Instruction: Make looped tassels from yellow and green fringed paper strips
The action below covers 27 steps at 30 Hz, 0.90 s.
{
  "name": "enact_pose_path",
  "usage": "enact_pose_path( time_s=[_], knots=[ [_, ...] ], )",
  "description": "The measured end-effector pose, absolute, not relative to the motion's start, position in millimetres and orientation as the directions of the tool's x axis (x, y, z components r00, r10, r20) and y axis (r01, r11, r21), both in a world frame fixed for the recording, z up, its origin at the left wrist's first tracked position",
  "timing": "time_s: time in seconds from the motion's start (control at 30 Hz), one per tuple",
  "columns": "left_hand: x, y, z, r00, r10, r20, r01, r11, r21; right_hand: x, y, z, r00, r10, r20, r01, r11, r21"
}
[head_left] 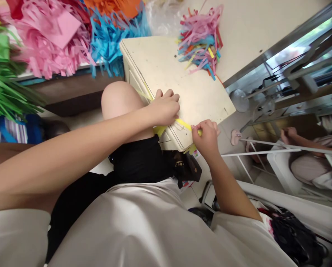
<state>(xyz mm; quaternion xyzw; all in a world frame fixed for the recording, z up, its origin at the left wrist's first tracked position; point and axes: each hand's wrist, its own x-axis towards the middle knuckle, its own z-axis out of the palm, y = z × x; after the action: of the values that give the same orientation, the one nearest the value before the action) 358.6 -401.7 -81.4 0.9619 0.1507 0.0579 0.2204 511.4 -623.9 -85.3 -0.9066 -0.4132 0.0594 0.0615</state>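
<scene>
A yellow paper strip (184,124) runs between my two hands along the near edge of a cream-coloured cabinet top (166,63). My left hand (165,107) is closed on one end of it, its knuckles up and its fingertips partly hidden. At the cabinet's near right corner, my right hand (206,135) pinches the other end between thumb and fingers. More yellow strips hang over the cabinet's edge beside my left wrist and below the hands. Toward the back of the top lies a bundle of multicoloured strips (201,39).
Pink fringed paper (54,40), blue fringed paper (110,44) and green fringed paper (7,81) are heaped at the left. Clear plastic (164,16) lies behind the cabinet. My knee touches its side. At right, another person's hands (289,134) show beyond a white rail (262,151).
</scene>
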Motion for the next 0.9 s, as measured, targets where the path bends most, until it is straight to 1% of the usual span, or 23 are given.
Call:
enact_pose_path(
  time_s=[0.2, 0.3, 0.4, 0.57, 0.67, 0.73, 0.8, 0.9],
  knots=[
    [357, -412, -71, 0.952, 0.305, -0.033, 0.299, -0.896, 0.328, 511, -618, -81, 0.644, 0.759, -0.093, 0.750, -0.651, -0.117],
    [357, -415, -68, 0.950, 0.308, -0.051, 0.308, -0.900, 0.309, 508, -614, -77, 0.650, 0.752, -0.112, 0.748, -0.659, -0.079],
    [359, -416, -67, 0.948, 0.314, -0.052, 0.314, -0.894, 0.320, 503, -610, -72, 0.645, 0.755, -0.119, 0.756, -0.653, -0.040],
    [364, -415, -69, 0.920, 0.385, -0.069, 0.383, -0.851, 0.359, 493, -608, -63, 0.622, 0.776, -0.102, 0.781, -0.625, 0.002],
    [364, -414, -71, 0.914, 0.406, -0.010, 0.374, -0.830, 0.414, 487, -608, -58, 0.603, 0.796, -0.051, 0.798, -0.603, 0.013],
    [362, -413, -73, 0.930, 0.358, 0.078, 0.286, -0.843, 0.455, 485, -609, -57, 0.556, 0.831, -0.009, 0.831, -0.555, 0.023],
    [359, -413, -76, 0.955, 0.263, 0.135, 0.172, -0.865, 0.472, 485, -608, -57, 0.480, 0.877, -0.007, 0.877, -0.480, 0.025],
    [358, -411, -80, 0.980, 0.159, 0.123, 0.083, -0.878, 0.472, 489, -607, -61, 0.402, 0.914, -0.050, 0.915, -0.403, -0.004]
  ],
)
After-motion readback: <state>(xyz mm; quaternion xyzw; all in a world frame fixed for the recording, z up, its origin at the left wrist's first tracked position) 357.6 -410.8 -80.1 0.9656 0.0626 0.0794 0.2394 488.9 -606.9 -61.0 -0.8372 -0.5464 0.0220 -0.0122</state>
